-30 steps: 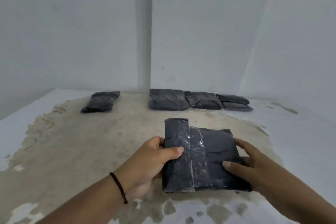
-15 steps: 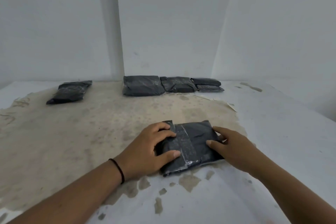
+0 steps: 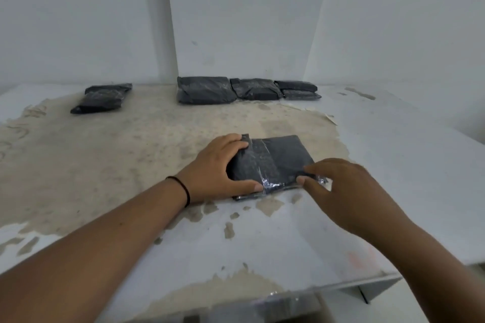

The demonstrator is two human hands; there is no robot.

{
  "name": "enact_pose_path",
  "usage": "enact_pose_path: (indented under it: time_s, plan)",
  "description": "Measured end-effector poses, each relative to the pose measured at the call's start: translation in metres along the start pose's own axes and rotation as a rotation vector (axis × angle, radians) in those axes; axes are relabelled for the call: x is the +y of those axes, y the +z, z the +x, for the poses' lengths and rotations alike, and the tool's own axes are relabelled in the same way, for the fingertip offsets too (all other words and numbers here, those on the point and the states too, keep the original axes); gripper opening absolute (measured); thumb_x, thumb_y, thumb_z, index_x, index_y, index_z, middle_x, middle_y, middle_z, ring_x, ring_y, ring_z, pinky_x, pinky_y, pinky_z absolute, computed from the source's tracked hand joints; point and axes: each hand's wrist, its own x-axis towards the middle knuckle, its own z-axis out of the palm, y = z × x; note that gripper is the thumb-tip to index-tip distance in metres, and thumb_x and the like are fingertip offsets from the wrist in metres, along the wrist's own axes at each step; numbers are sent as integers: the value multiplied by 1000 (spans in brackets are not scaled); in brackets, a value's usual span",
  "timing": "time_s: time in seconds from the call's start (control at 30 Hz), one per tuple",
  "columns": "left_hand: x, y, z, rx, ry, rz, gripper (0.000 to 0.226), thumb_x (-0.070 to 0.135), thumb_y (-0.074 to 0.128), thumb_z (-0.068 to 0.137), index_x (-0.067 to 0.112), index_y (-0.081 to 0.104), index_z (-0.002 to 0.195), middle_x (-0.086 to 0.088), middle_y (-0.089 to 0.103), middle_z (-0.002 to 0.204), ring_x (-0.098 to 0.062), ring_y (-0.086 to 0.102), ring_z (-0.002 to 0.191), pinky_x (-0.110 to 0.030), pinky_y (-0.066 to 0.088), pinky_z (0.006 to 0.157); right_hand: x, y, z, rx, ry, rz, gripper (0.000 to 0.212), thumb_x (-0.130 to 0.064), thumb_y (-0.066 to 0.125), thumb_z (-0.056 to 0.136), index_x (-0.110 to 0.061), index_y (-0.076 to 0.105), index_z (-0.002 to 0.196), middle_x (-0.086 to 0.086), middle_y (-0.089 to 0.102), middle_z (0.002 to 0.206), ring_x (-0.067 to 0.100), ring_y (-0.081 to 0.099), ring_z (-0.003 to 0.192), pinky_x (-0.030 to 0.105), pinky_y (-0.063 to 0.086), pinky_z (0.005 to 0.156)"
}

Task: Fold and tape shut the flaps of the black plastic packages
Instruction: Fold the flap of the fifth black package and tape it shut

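Note:
A black plastic package (image 3: 282,158) lies flat on the table (image 3: 131,155) in the middle of the view. A strip of clear tape (image 3: 258,162) runs across its left part from far edge to near edge. My left hand (image 3: 219,168) grips the package's left end, thumb on the near edge by the tape. My right hand (image 3: 343,191) pinches the package's near right corner, where shiny tape shows between thumb and finger.
A row of three black packages (image 3: 206,89) (image 3: 256,88) (image 3: 299,89) lies against the back wall. One more black package (image 3: 102,98) sits at the far left. The table's white coating is worn to beige. Its near right edge (image 3: 367,283) drops off.
The package has come down from being held tilted above the table to lying flat on it. My right hand has shifted from the right side to the near right corner.

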Motion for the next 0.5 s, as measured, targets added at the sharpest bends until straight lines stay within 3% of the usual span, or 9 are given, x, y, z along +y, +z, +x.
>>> enact_pose_path:
  time_s: [0.07,0.13,0.17,0.23,0.37,0.5]
  plan:
    - [1,-1,0,-15,1,-5,104,83,49,60,27,28,144,10,22,153,-8,19,139,-33,20,116,-5,-8,-27,155,-6,115,30,-42,55,88,-26,69,109,-13,65,103,4,55,84,17,44,77]
    - [2,-2,-1,-16,1,-33,103,81,51,60,26,30,144,9,26,150,-7,23,136,-31,24,114,-12,-15,-58,211,29,218,16,-40,55,85,-33,68,89,-21,64,83,-1,57,75,6,39,62]
    - [3,-3,-2,-10,0,-54,103,80,52,60,25,30,143,9,28,149,-7,26,134,-30,25,113,-14,-16,-73,210,66,268,12,-40,55,83,-36,64,76,-18,63,72,0,58,74,6,40,60]
    - [4,-3,-4,2,2,-77,104,80,52,58,23,32,143,8,30,148,-8,29,133,-31,27,112,-15,-11,-101,194,166,350,24,-37,58,82,-30,60,59,-15,62,69,1,57,72,5,40,62]
    - [4,2,-8,13,-10,-79,101,80,53,59,25,32,141,8,35,142,-10,36,126,-31,34,107,-17,6,-141,68,476,545,27,-40,66,78,-25,64,56,-10,61,51,5,55,53,10,38,48]
    - [7,2,-10,37,-35,-105,96,79,53,57,25,35,135,8,41,129,-10,43,113,-29,41,95,-21,25,-150,-128,679,839,27,-46,67,74,-26,73,56,-9,71,65,14,65,71,32,52,71]
